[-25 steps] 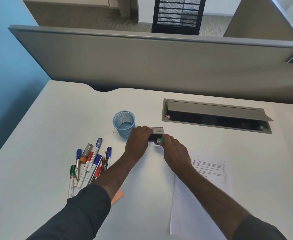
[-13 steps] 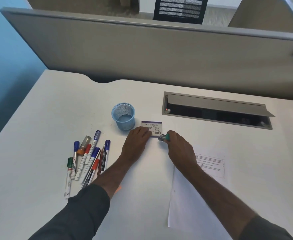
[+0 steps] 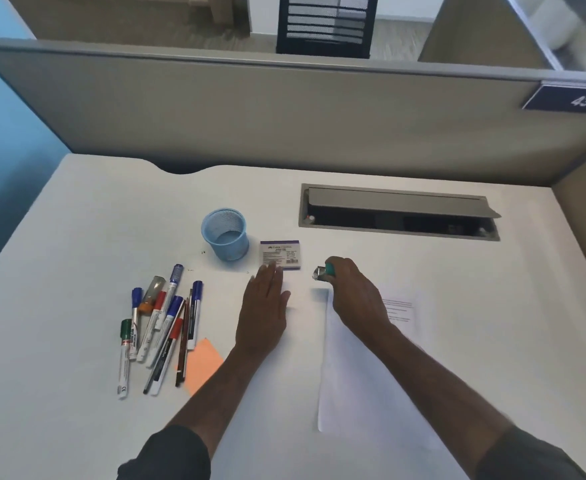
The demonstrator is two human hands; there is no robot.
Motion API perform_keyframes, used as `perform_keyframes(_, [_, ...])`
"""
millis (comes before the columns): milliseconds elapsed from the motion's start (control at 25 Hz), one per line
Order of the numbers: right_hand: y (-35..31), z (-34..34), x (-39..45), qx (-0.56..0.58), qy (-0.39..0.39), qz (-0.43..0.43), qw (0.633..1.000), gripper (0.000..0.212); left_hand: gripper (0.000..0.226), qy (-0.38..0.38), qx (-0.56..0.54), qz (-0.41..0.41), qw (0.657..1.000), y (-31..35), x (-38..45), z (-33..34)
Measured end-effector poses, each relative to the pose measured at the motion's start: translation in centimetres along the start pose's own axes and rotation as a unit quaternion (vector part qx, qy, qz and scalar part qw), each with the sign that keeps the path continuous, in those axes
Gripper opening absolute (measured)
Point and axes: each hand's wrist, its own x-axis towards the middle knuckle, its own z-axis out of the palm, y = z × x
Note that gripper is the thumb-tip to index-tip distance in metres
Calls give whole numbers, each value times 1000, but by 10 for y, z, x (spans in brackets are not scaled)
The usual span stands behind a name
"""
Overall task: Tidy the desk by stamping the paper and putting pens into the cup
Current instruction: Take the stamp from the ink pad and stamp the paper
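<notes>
The stamp (image 3: 323, 273), teal with a silvery end, sits in the right hand (image 3: 355, 292), whose fingers are curled round it, above the near-left corner of the paper (image 3: 364, 375). The paper lies flat on the desk (image 3: 59, 393), running under the right forearm toward the near edge, with a block of print to the right of the wrist. The left hand (image 3: 263, 306) lies palm down, fingers straight and together, holding nothing; its fingertips touch the near edge of the ink pad (image 3: 280, 254) (a small flat box with a purple-bordered label). Just left of the pad stands the blue mesh cup (image 3: 225, 233), upright. The pens (image 3: 159, 323), a loose heap of markers with blue, red and green caps, lie on the desk left of the left hand, well apart from the cup. An orange note (image 3: 203, 365) lies by their near ends.
</notes>
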Motion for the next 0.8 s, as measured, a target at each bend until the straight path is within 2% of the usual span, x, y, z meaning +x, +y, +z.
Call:
perform_keyframes(120, [8,-17,-15,-5,3,2,1000,23,67,-33,-9,-8,999,22,-27,6])
perform_keyframes(280, [40,-33,-47,1,-3,23,1000,18,64,-84,-4,1,996,52,-65,23])
perform_keyframes(400, [64,-41,-69,23,24,48,998,12,62,-114,-1,14,993,72,-82,33])
perform_keyframes(560, [92,-50,-93,30,55,60,996,14,65,-131,5,39,991,100,-105,44])
perform_keyframes(800, [119,-57,-116,16,42,69,997,20,77,-162,60,23,985,105,-121,55])
